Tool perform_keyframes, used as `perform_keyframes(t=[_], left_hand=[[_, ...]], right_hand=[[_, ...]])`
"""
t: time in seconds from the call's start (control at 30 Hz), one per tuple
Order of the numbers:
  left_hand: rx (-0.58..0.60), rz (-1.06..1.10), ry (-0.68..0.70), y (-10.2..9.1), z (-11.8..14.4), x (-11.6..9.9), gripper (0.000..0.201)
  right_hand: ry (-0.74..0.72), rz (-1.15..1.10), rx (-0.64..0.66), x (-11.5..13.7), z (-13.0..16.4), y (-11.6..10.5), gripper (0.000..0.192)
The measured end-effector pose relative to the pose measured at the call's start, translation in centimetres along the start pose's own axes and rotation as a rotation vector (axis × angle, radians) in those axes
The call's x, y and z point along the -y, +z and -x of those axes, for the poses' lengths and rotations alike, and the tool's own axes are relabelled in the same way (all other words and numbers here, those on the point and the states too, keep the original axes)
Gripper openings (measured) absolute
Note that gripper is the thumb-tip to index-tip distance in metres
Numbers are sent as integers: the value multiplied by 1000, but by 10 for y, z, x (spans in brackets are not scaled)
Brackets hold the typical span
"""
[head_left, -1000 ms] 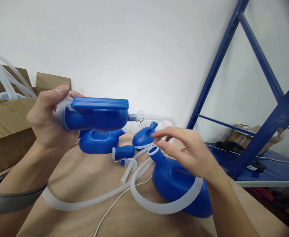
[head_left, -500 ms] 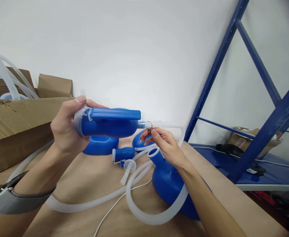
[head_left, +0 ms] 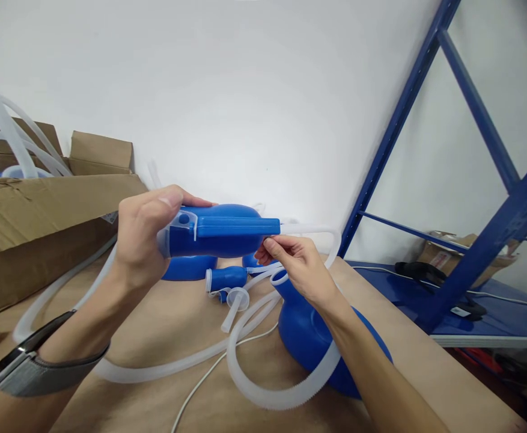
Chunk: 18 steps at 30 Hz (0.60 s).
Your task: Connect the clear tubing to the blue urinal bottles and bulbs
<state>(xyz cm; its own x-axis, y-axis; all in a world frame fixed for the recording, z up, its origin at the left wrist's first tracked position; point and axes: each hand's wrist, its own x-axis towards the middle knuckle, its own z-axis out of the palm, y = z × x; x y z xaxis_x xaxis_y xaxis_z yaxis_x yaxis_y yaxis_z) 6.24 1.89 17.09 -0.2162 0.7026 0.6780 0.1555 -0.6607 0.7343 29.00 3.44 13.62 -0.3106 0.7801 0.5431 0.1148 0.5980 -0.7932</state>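
Note:
My left hand [head_left: 143, 225] is wrapped round the wide, clear-rimmed end of a blue plastic urinal head [head_left: 227, 237], held sideways above the table with its flat handle facing me. At its narrow end, my right hand [head_left: 297, 255] has thumb and fingers pinched together on a small metal hose clamp, now mostly hidden by the fingertips and the handle. A translucent hose [head_left: 310, 228] shows beyond that end; its join is hidden. Below my right hand stands a blue urinal bottle [head_left: 306, 331] with an open neck.
A smaller blue urinal head [head_left: 228, 278] and a clear funnel [head_left: 237, 300] lie mid-table among looped hoses [head_left: 281, 397]. A white cord [head_left: 204, 382] runs forward. An open carton [head_left: 56, 204] with hoses stands left; a blue shelf rack [head_left: 470, 240] stands right.
The blue urinal head and my left hand have moved right, closer to my right fingers. The metal ring that stood out above those fingers is now hidden behind the handle's end.

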Motion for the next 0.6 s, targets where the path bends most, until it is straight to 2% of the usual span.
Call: perform_keyframes(t=[0.13,0.27,0.4,0.47,0.53,0.6], left_hand=[[72,40,-59,-2,-1,4,49],[44,65,-136,-1,-4,4,48],[-4,191,-286,1,-10,-4,43],[-5,224,-342,0,-12,-7,46],[13,209,-333,-4,-13,-8,49],[37,164,-248,-9,-12,-7,48]], right_hand=[[31,-36,52,4,-1,-3,35],[40,-6,53,6,1,-1,38],[-25,327,-106,14,8,7,34],[-70,496,-145,18,11,11,33],[-74,500,-135,18,12,14,33],[-28,357,-85,17,11,14,33]])
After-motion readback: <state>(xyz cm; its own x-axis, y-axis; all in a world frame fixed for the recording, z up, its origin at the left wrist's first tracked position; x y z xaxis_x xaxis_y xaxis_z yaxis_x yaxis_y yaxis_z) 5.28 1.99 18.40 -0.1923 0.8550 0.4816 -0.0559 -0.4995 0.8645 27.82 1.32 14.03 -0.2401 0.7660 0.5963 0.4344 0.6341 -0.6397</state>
